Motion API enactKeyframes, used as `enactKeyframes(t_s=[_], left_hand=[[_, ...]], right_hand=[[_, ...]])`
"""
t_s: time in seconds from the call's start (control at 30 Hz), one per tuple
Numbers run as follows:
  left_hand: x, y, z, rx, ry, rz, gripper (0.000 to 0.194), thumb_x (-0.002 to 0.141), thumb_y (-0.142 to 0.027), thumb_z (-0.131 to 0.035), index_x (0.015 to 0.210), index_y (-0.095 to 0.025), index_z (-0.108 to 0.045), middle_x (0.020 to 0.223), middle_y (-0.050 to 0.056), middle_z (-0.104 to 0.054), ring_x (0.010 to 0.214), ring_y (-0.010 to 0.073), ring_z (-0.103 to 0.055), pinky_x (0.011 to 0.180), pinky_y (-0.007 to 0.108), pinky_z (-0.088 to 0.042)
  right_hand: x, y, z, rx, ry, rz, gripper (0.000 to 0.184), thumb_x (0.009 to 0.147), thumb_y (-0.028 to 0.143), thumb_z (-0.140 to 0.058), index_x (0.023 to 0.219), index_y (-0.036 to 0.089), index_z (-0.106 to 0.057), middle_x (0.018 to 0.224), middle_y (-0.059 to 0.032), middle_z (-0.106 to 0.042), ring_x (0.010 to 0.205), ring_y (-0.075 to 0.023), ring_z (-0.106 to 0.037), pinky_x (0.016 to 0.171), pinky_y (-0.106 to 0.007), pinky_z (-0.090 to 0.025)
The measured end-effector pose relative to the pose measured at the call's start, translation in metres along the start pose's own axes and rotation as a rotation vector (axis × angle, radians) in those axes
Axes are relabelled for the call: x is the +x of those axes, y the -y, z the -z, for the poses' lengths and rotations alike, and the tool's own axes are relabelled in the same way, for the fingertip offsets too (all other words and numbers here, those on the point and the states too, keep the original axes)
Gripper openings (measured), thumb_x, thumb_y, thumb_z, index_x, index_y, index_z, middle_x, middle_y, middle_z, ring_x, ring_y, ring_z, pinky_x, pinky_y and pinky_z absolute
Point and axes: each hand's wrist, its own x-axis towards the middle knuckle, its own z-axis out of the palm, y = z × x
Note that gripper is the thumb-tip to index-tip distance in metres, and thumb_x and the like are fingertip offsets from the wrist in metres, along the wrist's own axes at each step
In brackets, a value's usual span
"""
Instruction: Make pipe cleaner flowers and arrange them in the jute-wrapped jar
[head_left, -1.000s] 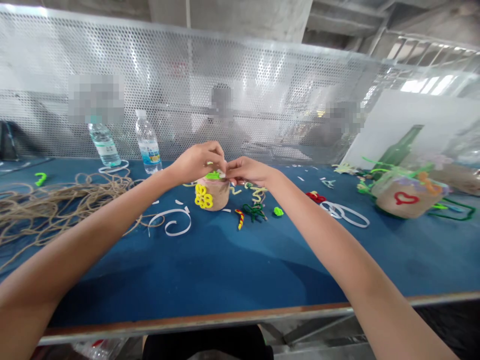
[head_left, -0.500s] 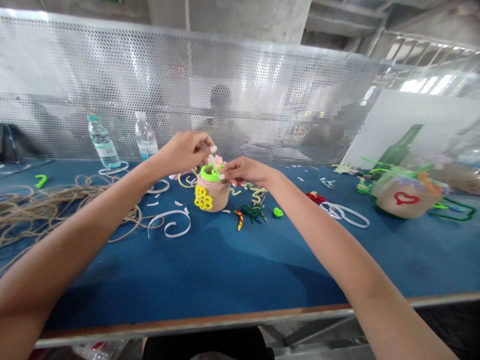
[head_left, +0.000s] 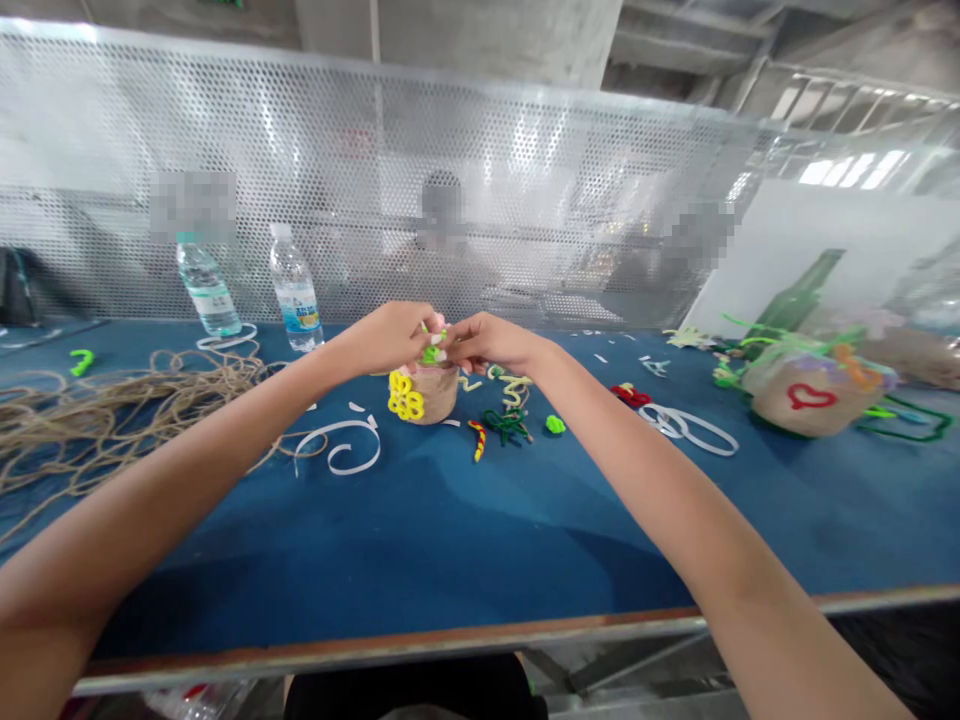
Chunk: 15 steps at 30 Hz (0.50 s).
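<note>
A small burlap-covered pot with a yellow pipe-cleaner flower on its side stands on the blue table. Bright green pipe cleaner rings its top, with a bit of pink behind. My left hand reaches over the rim from the left, thumb and fingers closed on the green pipe cleaner. From the right, my right hand pinches the same green pipe cleaner. Both hands' fingers hide most of the pot's opening. A red-and-yellow twisted piece lies in front of the pot.
Tangled twine spreads at left, near two water bottles. White strips curl in front. Dark green pipe cleaners lie right of the pot. A second burlap pot with a red heart stands right. A perforated metal screen rises behind.
My left hand lifted off the rim half a second ago, showing the green ring, and has come back down onto it. My right hand has stayed at the rim.
</note>
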Motion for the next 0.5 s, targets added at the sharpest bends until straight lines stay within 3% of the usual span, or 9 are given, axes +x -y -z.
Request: enactKeyframes(t_s=[0.27,0.4,0.5], left_hand=[[-0.0006,0.002,0.0053,-0.033,0.061,-0.131,0.027,0.082,-0.014,-0.036,0.094,-0.018,-0.059,0.069,-0.001,-0.066,0.056,0.011,-0.063,0.056,0.019,-0.042],[-0.0032,0.0001,0.0063,0.018,0.0,-0.205,0.023,0.078,-0.018,-0.045,0.092,-0.018,-0.064,0.069,-0.001,-0.067,0.062,0.0111,-0.061,0.059,0.019,-0.04],[-0.005,-0.0059,0.0056,0.027,-0.013,-0.167,0.02,0.076,-0.026,-0.054,0.09,-0.018,-0.066,0.071,0.0,-0.067,0.063,0.0119,-0.058,0.058,0.02,-0.038]], right_hand=[[0.0007,0.0003,-0.0021,0.005,-0.044,-0.028,0.011,0.073,0.018,-0.066,0.064,0.013,-0.06,0.044,0.005,-0.053,0.038,-0.0038,-0.043,0.038,-0.015,-0.032],[0.0014,-0.0008,-0.0033,0.024,-0.06,-0.026,0.01,0.073,0.015,-0.064,0.065,0.013,-0.061,0.044,0.0053,-0.052,0.039,-0.0036,-0.043,0.038,-0.015,-0.033],[0.0012,-0.0003,-0.004,0.037,-0.065,-0.028,0.01,0.074,0.014,-0.062,0.064,0.012,-0.06,0.044,0.0048,-0.052,0.039,-0.0036,-0.043,0.038,-0.015,-0.033]])
